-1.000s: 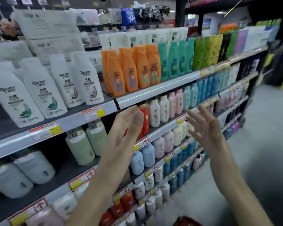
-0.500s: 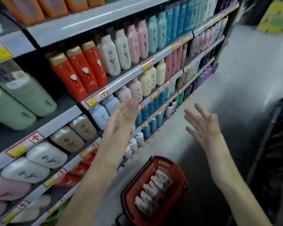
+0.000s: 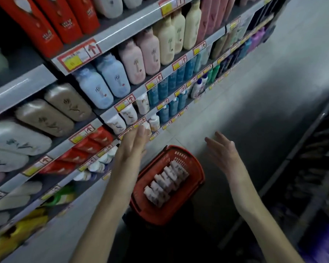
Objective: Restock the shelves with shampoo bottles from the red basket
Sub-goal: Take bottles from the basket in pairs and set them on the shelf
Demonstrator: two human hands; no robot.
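A red basket (image 3: 196,179) stands on the floor in front of the shelves, low in the middle of the view. A row of several pale shampoo bottles (image 3: 165,184) lies inside it. My left hand (image 3: 135,143) hovers above the basket's left rim with straight fingers and holds nothing. My right hand (image 3: 221,150) is spread open above the floor, to the right of the basket, also empty. The shelves (image 3: 110,40) fill the left side, stocked with red, blue, pink, cream and beige bottles.
Small white bottles (image 3: 129,114) sit on the lower shelves just beyond my left fingertips. Grey tiled floor (image 3: 254,103) runs along the aisle. A dark rack (image 3: 315,168) stands at the right edge.
The view has tilted down from the upper shelves to the floor. The red basket has come fully into view, and both open hands have dropped toward it.
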